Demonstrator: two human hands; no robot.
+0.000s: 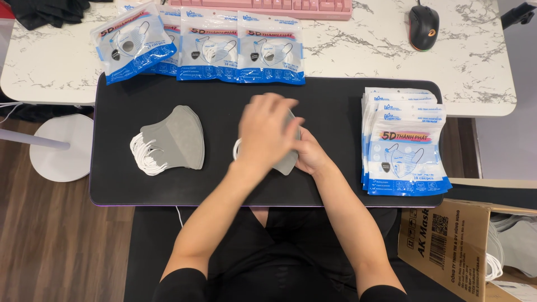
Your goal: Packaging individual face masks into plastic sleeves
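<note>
I see my left hand (267,134) lying flat over a grey mask (289,159) mid-mat on the bench (391,50), while my right hand (311,154) fingers pinch its right edge from beneath.

Black clothing is worn, with short black sleeves ending above the elbows, below the black mat (168,184). Both forearms are left bare, and no rings, watch or gloves can be seen.
</note>
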